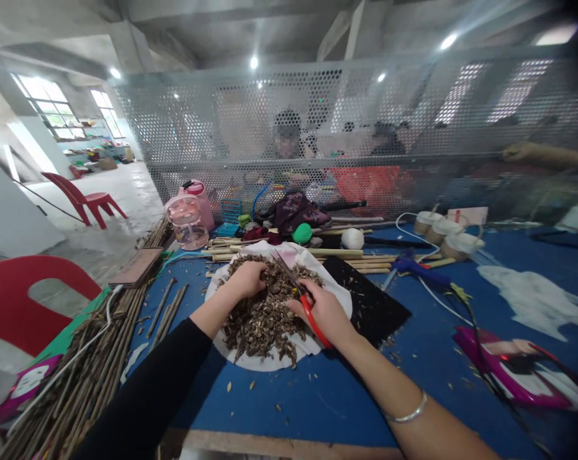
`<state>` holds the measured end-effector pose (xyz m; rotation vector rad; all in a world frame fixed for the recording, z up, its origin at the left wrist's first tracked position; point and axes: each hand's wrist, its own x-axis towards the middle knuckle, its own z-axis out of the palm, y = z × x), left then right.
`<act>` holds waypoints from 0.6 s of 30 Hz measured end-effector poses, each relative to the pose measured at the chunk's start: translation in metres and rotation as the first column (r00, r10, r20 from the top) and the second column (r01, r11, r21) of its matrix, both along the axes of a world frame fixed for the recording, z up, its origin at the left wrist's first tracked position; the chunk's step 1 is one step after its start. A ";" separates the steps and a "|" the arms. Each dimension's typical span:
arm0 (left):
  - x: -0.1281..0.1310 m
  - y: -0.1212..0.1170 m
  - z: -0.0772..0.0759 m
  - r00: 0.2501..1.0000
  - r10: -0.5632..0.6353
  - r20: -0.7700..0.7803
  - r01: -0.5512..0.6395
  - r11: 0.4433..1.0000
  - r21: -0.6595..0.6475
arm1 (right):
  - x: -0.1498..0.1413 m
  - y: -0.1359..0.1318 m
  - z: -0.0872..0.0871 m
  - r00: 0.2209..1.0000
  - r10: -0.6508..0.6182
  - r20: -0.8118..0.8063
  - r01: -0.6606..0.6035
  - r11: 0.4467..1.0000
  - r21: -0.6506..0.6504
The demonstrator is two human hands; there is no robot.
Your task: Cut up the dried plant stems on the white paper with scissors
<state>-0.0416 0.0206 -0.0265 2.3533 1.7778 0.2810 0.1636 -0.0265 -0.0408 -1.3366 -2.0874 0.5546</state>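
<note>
A heap of dry brown plant bits (257, 326) is spread over a round white cloth (264, 364) on the blue tabletop. My left hand (247, 280) is at the upper left of the heap, fingers bent down into it; whatever they pinch is hidden. On the right side of the cloth, my right hand (326, 310) grips scissors (308, 306) with orange-red handles. Their blades point up and to the left over the heap, nearly together. Under the cloth's right edge lies a black sheet (370, 306) with scattered crumbs.
Bundled sticks (106, 338) run along the left edge. Behind the cloth are a green ball (302, 233), a white ball (352, 239) and a pink jug (200, 201). A blue glue gun (420, 268) and lidded cups (461, 243) stand right. A perforated metal screen (197, 128) closes the back.
</note>
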 end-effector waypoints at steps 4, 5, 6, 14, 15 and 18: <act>-0.004 -0.014 0.009 0.863 0.102 0.496 0.004 0.978 -0.207 | 0.001 0.000 0.002 1.000 -0.010 0.009 0.010 1.000 0.018; -0.004 -0.018 0.011 0.771 0.154 0.618 0.040 0.957 -0.289 | 0.001 0.000 0.002 1.000 -0.011 0.011 0.010 1.000 0.020; -0.003 -0.022 0.013 0.662 0.215 0.718 0.089 0.928 -0.361 | 0.000 -0.001 0.002 1.000 -0.011 0.011 0.011 1.000 0.019; -0.007 -0.031 0.013 0.472 0.408 0.782 0.057 0.871 -0.489 | 0.000 0.000 -0.001 1.000 -0.022 0.001 0.022 0.999 0.025; -0.010 -0.030 0.012 0.572 0.360 0.737 0.007 0.897 -0.443 | 0.001 0.000 -0.001 1.000 -0.024 0.005 0.024 0.999 0.028; -0.016 -0.029 0.010 0.795 0.207 0.570 -0.055 0.961 -0.272 | 0.001 0.000 -0.001 1.000 -0.023 0.017 0.023 0.999 0.033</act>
